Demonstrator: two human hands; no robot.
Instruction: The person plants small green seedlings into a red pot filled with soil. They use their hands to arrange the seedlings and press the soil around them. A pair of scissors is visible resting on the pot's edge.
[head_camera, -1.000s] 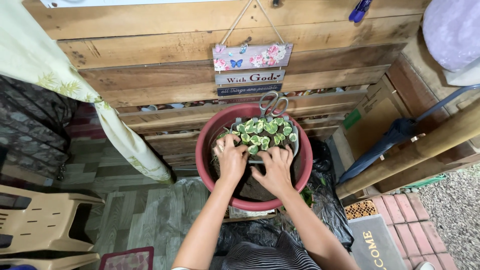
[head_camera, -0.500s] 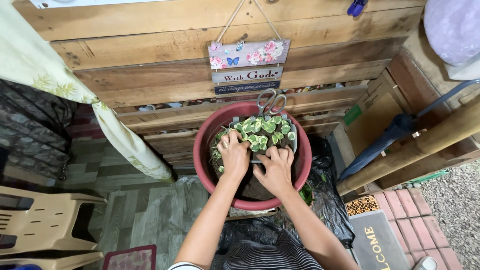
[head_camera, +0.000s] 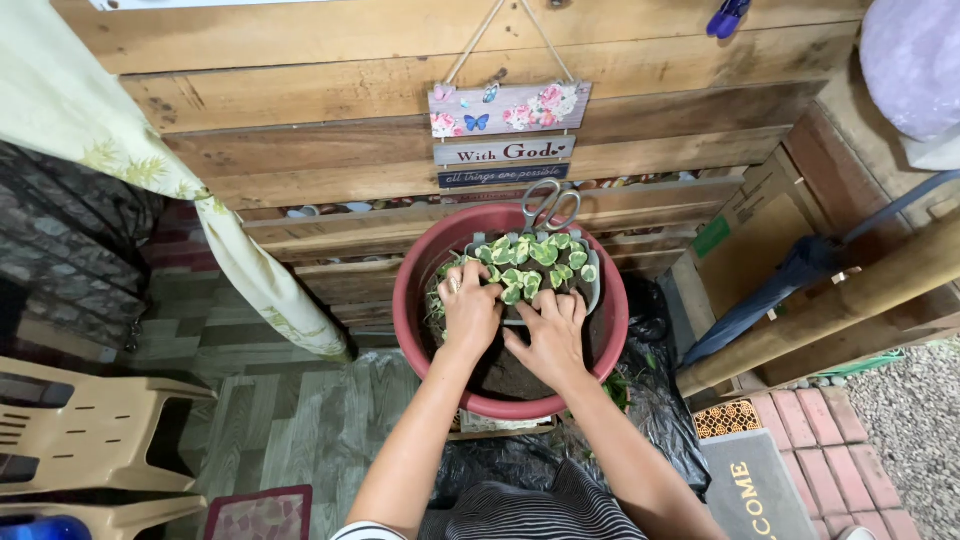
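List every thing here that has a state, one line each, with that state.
Left hand: palm down, pressing on the soil in the basin.
Right hand: fingers spread, palm down beside the plant.
Basin: upright, holding dark soil.
Plant: upright in a small grey pot inside the basin.
Scissors: shut, lying on the basin's far rim.
Sign: hanging on the wooden wall.
Umbrella: folded, leaning.

both hands (head_camera: 510, 325) hide the soil beneath; beige chair (head_camera: 70, 440) cut off at left edge

A little plant (head_camera: 535, 262) with green and white leaves sat in a gray pot (head_camera: 592, 292). The pot stood inside a big red tub (head_camera: 412, 300) with dark soil (head_camera: 500, 375).
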